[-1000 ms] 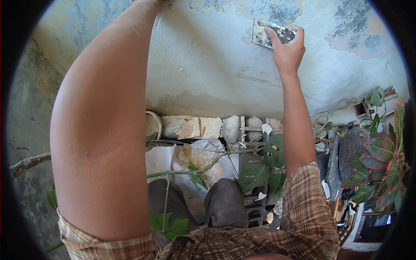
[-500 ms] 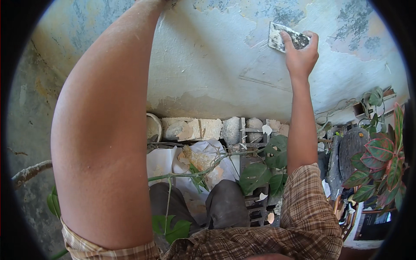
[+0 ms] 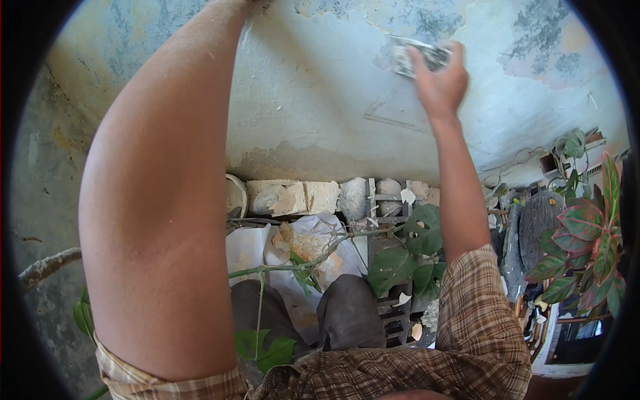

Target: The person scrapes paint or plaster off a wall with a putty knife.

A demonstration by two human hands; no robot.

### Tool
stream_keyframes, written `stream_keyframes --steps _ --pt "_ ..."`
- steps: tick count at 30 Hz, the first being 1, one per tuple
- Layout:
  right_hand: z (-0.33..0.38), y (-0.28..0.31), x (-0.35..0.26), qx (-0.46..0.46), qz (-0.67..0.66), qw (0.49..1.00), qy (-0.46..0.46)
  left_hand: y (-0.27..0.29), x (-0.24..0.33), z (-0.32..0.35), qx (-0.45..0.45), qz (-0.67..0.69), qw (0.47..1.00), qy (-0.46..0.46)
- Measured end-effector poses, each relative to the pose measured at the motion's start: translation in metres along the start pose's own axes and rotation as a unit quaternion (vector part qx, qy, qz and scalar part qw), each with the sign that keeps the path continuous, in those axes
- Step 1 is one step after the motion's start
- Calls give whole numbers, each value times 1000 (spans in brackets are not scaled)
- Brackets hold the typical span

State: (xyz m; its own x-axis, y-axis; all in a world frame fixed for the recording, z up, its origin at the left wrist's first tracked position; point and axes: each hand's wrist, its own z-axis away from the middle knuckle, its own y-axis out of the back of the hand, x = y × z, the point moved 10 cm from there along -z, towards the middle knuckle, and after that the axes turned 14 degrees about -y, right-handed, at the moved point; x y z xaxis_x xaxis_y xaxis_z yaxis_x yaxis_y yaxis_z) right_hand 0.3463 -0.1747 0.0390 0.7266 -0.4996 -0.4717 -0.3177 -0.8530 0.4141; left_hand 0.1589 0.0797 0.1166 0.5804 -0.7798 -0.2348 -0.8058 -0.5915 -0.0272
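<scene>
My right hand (image 3: 443,83) grips a flat, rectangular scraper blade (image 3: 402,60), thumb on its near face and fingers round its right end. White and dark smears cover the blade, which is blurred by motion against the wall (image 3: 320,100). Around it the white paint is peeled, with grey-blue and pinkish patches showing. My left arm (image 3: 157,200) reaches up across the left side of the view. Only the edge of my left hand (image 3: 230,3) shows at the top rim, close to the wall; its fingers are cut off.
Along the wall's foot stand pale blocks (image 3: 323,197), rounded stones (image 3: 389,189) and a round tub (image 3: 235,197). White sheeting (image 3: 250,250) with paint flakes lies before my knees. A green vine (image 3: 313,263) crosses there. A red-green leafy plant (image 3: 587,233) stands at right, a branch (image 3: 50,265) at left.
My right hand has slid the scraper left and slightly up along the wall. My left arm has stayed practically where it was.
</scene>
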Motion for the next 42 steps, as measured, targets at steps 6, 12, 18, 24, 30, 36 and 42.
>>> stream_keyframes --steps 6,12,18,24,30,36,42 --pt "10 6 -13 52 28 998 31 0 0 -4 -4 3 1000 8" --pt "3 5 -9 45 6 999 -4 -3 2 -2 0 -2 1000 15" --pt "-5 15 9 42 -57 996 -55 0 4 -3 11 -9 1000 6" --pt "-4 9 -16 19 30 999 16 0 -1 0 -5 2 1000 8" --pt "11 -1 -40 37 68 993 90 1 -1 -2 3 11 1000 10" --pt "4 2 -35 37 61 996 55 -1 5 -1 7 16 1000 15" --pt "-5 10 -16 55 -46 997 -23 0 2 -2 3 20 1000 18"
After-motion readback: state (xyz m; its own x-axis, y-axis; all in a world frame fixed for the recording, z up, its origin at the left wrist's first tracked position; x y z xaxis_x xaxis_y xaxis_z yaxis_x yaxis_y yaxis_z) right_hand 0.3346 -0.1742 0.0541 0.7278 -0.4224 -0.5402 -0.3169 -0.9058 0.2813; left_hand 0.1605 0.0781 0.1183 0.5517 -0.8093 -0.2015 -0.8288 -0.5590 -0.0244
